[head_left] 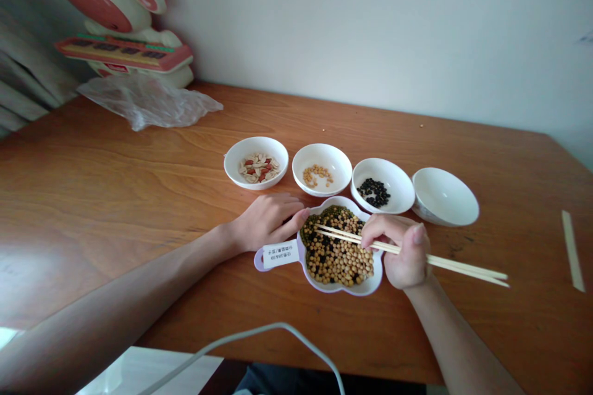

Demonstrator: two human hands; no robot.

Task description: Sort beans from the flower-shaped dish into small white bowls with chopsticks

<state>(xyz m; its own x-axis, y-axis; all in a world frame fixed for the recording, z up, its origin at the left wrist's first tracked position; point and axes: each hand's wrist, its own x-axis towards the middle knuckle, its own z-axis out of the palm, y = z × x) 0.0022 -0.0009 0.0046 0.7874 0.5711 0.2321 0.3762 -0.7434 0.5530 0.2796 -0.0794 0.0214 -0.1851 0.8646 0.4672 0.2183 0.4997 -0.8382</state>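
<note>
White looped cable, foremost. Lilac-handled, scalloped white dish of tan and black beans, on brown wooden worktop. Left hand: loosely outstretched, thumb at rim. Right hand: gripping pale, slender chopsticks.

The right fingers hold chopsticks over mixed beans in a flower-shaped dish.

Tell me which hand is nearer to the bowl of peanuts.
Left. The left hand is just in front of the bowl of peanuts; the right hand is farther to the right, holding chopsticks.
</note>
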